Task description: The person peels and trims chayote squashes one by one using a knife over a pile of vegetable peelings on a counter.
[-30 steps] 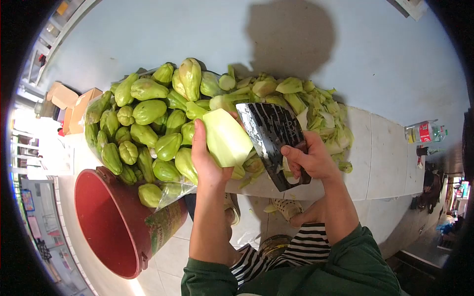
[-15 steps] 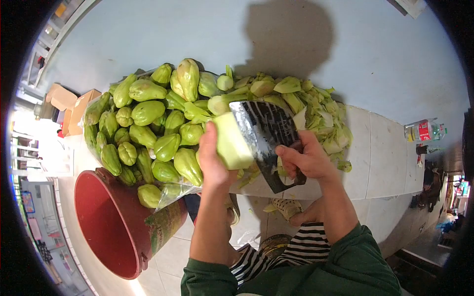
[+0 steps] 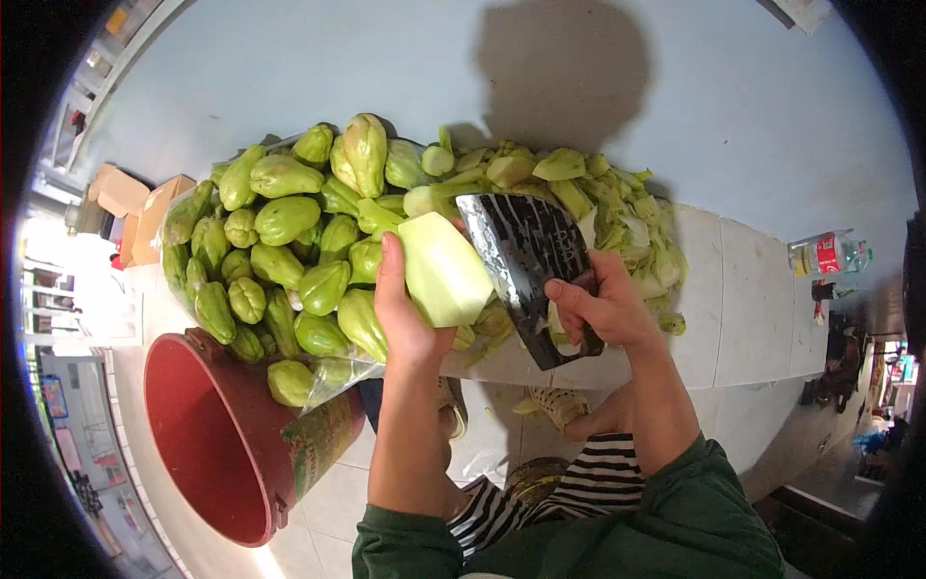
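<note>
My left hand (image 3: 407, 323) is closed round a peeled, pale green chayote (image 3: 444, 270) with flat facets. Its thumb lies along the near left side, and most of the other fingers are behind the chayote. In my right hand (image 3: 610, 307) is the handle of a broad black knife (image 3: 531, 261), its wet, shiny edge side turned toward the chayote. Blade and chayote are very close; whether they touch I cannot tell. Behind my left hand is a heap of unpeeled green chayotes (image 3: 289, 220). Peelings (image 3: 632, 232) lie piled behind and right of the knife.
A large red bucket (image 3: 207, 434) lies tilted at the lower left, beside a clear plastic bag (image 3: 338, 378). Cardboard boxes (image 3: 159, 207) stand at the far left. A plastic bottle with a red label (image 3: 828, 255) is at the right. My feet in clogs (image 3: 559, 405) are below.
Since half a second ago, the chayote has turned in my left hand, showing a broader pale face. My left hand has shifted slightly left, and the knife's angle has changed a little.
</note>
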{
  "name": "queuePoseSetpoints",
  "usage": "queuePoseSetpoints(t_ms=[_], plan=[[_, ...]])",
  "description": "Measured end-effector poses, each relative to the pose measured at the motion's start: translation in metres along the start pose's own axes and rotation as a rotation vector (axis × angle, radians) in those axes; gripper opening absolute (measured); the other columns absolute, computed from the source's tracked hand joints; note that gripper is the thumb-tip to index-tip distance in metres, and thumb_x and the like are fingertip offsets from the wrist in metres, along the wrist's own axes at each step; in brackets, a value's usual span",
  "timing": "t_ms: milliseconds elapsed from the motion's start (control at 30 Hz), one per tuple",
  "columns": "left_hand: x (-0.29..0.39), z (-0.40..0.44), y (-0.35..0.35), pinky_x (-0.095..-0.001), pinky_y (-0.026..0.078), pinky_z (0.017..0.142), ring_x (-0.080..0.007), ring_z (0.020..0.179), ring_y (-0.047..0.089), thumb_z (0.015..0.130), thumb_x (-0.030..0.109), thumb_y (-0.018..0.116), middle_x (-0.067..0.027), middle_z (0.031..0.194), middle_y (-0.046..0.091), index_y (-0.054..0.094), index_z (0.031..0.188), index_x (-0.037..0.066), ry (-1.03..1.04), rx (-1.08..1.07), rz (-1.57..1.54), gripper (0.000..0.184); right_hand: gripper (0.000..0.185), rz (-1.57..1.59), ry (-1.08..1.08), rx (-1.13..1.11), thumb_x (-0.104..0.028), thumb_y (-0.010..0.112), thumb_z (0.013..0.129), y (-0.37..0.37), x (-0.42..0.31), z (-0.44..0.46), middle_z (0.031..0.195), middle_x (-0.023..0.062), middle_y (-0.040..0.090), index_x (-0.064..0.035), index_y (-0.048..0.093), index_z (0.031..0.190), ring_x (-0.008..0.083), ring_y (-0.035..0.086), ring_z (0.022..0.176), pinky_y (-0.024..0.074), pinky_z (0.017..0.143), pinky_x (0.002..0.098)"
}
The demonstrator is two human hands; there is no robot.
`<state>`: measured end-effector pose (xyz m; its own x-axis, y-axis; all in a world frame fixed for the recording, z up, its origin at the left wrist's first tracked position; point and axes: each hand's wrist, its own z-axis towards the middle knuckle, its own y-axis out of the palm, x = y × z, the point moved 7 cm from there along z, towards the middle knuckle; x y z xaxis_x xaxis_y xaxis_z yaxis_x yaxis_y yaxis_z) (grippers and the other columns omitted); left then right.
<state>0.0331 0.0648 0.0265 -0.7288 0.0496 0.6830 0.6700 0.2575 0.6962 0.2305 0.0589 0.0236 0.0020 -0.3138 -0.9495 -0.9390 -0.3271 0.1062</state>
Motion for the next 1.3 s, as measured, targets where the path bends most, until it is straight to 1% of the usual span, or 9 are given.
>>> queuePoseSetpoints(t_ms=[133,233,267,333,433,567,633,833,1300], plan=[[-0.002,0.004,-0.009,-0.0379,0.051,0.086,-0.0242,0.096,0.064,0.100,0.049,0.041,-0.0108,0.110,0.065,0.056,0.122,0.001,0.017,-0.056,-0.006,0.054,0.023,-0.093,-0.029,-0.039,-0.020,0.066,0.093,0.004,-0.005,0.000,0.050,-0.0011,0.051,-0.0028,0.055,0.084,0.0075,0.047,0.041,0.0397,0.040,0.0264],[-0.004,0.004,-0.011,-0.0385,0.051,0.087,-0.0243,0.097,0.064,0.100,0.049,0.043,-0.0105,0.111,0.065,0.056,0.123,0.003,0.008,-0.096,-0.031,0.053,0.023,-0.082,-0.037,-0.040,-0.021,0.066,0.093,0.006,-0.006,0.000,0.051,-0.0014,0.051,-0.0031,0.055,0.084,0.0073,0.048,0.042,0.0400,0.040,0.0261],[-0.004,0.004,-0.008,-0.0385,0.051,0.087,-0.0243,0.097,0.064,0.100,0.049,0.043,-0.0105,0.111,0.065,0.056,0.123,0.003,0.008,-0.096,-0.031,0.053,0.023,-0.082,-0.037,-0.040,-0.021,0.066,0.093,0.006,-0.005,0.001,0.051,-0.0014,0.051,-0.0031,0.055,0.084,0.0073,0.048,0.042,0.0400,0.040,0.0261],[-0.003,0.002,-0.008,-0.0357,0.053,0.078,-0.0215,0.086,0.065,0.100,0.045,0.044,-0.0118,0.100,0.065,0.056,0.118,-0.002,0.012,0.032,-0.049,0.052,0.023,-0.048,-0.031,-0.038,-0.021,0.066,0.093,0.006,-0.003,0.001,0.052,-0.0014,0.052,-0.0029,0.055,0.085,0.0070,0.048,0.042,0.0403,0.040,0.0258],[-0.007,0.002,-0.011,-0.0362,0.053,0.078,-0.0216,0.087,0.065,0.100,0.045,0.044,-0.0115,0.102,0.064,0.054,0.120,-0.002,0.002,0.095,-0.057,0.052,0.022,-0.069,-0.039,-0.031,-0.021,0.066,0.093,0.006,-0.003,0.002,0.052,-0.0013,0.052,-0.0030,0.055,0.087,0.0070,0.048,0.042,0.0402,0.040,0.0258],[-0.010,0.001,-0.009,-0.0365,0.053,0.079,-0.0216,0.088,0.065,0.100,0.045,0.045,-0.0116,0.103,0.064,0.053,0.121,-0.001,-0.006,0.051,-0.073,0.051,0.021,-0.050,-0.045,-0.024,-0.021,0.066,0.093,0.007,-0.005,0.002,0.052,-0.0014,0.052,-0.0031,0.055,0.087,0.0069,0.048,0.043,0.0396,0.040,0.0258],[-0.017,0.001,-0.011,-0.0406,0.051,0.088,-0.0254,0.099,0.064,0.098,0.052,0.044,-0.0102,0.113,0.064,0.053,0.126,0.003,-0.055,0.055,-0.016,0.057,0.022,0.005,-0.044,-0.030,-0.022,0.066,0.093,0.008,-0.005,0.002,0.052,-0.0013,0.052,-0.0035,0.055,0.086,0.0071,0.049,0.043,0.0393,0.040,0.0258],[-0.020,0.001,-0.008,-0.0415,0.049,0.091,-0.0266,0.101,0.063,0.098,0.052,0.043,-0.0126,0.114,0.063,0.051,0.129,0.003,-0.050,-0.034,0.011,0.059,0.024,0.032,-0.049,-0.009,-0.023,0.066,0.092,0.006,-0.002,0.004,0.052,-0.0003,0.053,-0.0037,0.054,0.084,0.0081,0.048,0.042,0.0395,0.040,0.0258],[-0.013,-0.001,-0.006,-0.0400,0.049,0.091,-0.0262,0.101,0.063,0.098,0.051,0.044,-0.0126,0.114,0.064,0.053,0.127,0.003,-0.028,-0.040,0.064,0.057,0.026,0.038,0.006,-0.061,-0.022,0.066,0.092,0.014,0.000,0.003,0.051,0.0002,0.052,-0.0052,0.053,0.077,0.0085,0.048,0.041,0.0405,0.038,0.0274]])
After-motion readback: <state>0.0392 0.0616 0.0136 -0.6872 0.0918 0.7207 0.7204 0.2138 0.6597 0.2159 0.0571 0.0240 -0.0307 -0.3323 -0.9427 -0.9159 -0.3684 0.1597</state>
